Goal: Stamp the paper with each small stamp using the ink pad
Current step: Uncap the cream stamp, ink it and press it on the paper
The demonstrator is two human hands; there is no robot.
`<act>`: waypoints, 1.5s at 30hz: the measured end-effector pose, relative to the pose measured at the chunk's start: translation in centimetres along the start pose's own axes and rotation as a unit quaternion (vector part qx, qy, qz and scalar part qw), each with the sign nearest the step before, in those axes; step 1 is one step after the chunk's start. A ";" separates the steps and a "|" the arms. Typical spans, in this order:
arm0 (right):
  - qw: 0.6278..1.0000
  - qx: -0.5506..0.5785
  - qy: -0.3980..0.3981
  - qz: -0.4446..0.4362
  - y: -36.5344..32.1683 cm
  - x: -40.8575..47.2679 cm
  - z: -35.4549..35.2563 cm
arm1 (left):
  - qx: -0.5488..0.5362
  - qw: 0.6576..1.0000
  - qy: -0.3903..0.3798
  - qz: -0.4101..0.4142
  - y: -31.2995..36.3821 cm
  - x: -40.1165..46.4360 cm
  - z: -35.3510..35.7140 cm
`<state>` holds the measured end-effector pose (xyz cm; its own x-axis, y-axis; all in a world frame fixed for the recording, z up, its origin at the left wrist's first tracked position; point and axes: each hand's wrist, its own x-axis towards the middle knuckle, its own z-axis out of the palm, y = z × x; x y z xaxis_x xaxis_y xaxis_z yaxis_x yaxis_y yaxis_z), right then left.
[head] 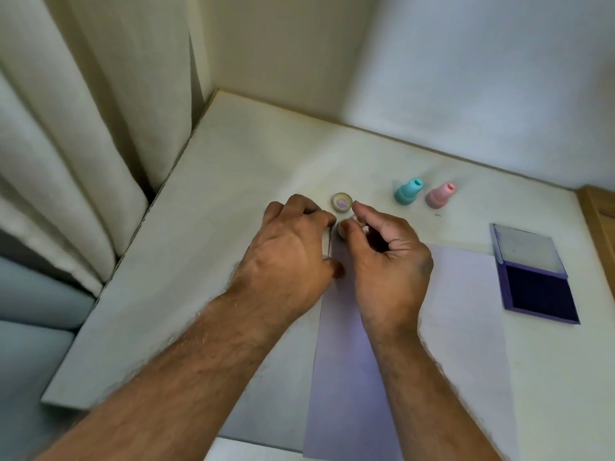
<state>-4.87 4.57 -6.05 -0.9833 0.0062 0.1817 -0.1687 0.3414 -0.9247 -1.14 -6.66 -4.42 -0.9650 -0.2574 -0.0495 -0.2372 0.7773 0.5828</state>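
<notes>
A small cream plastic stamp [342, 227] is pinched by the right hand [387, 261], while the left hand [289, 257] is rested curled, holding nothing, beside a round cream cap [341, 201].

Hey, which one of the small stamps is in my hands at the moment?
The cream stamp, pinched by your right hand at the paper's top edge. The teal stamp and pink stamp stand untouched behind.

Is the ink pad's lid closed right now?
No, the ink pad lies open, its lid folded back and the dark inked surface exposed.
</notes>
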 end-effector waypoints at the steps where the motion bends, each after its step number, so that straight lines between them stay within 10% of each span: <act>1: 1.000 -0.016 -0.001 -0.009 0.0 0.0 0.0 | 0.000 1.000 0.000 0.001 0.0 0.0 0.0; 36: 0.892 -0.338 -0.297 0.049 -6.5 6.3 -1.5 | 0.005 0.999 -0.028 -0.015 0.2 0.6 -0.4; 45: 0.975 -0.150 -0.160 0.035 -3.8 3.0 -3.4 | 0.024 0.999 -0.033 -0.029 0.5 0.6 -0.7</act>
<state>-6.91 6.49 -0.84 -0.9705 -0.2384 -0.0364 -0.1208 0.6112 -0.7822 -1.80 -6.86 -3.57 -0.9543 -0.2660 -0.1360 -0.2966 0.7896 0.5372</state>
